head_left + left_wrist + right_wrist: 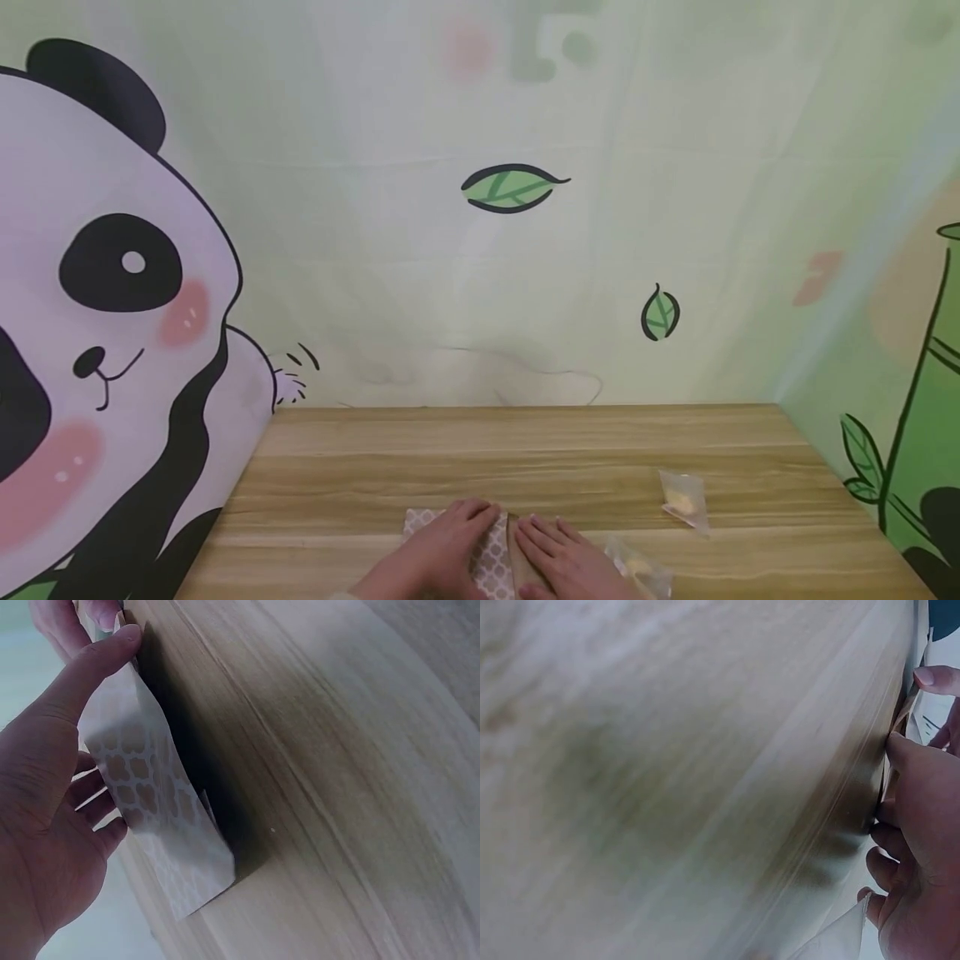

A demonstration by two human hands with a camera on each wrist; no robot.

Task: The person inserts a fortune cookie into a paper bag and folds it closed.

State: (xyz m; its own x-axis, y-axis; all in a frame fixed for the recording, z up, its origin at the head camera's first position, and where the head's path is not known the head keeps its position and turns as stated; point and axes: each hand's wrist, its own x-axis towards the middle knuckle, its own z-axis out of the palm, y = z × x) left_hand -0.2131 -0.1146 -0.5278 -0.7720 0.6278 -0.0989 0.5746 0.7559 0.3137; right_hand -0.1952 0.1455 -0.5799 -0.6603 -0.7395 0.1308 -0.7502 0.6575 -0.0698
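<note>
Your left hand (448, 546) reaches from the near left, its back up, fingers bent, thumb spread apart from them. Close on its right, your right hand (566, 560) slants toward the far left, back up, fingers mostly extended.

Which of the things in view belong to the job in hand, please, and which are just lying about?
In use:
lattice-patterned paper
left hand
right hand

Apparently just lying about:
farther clear packet, yellowish contents
nearer clear packet, beside the right hand
</note>
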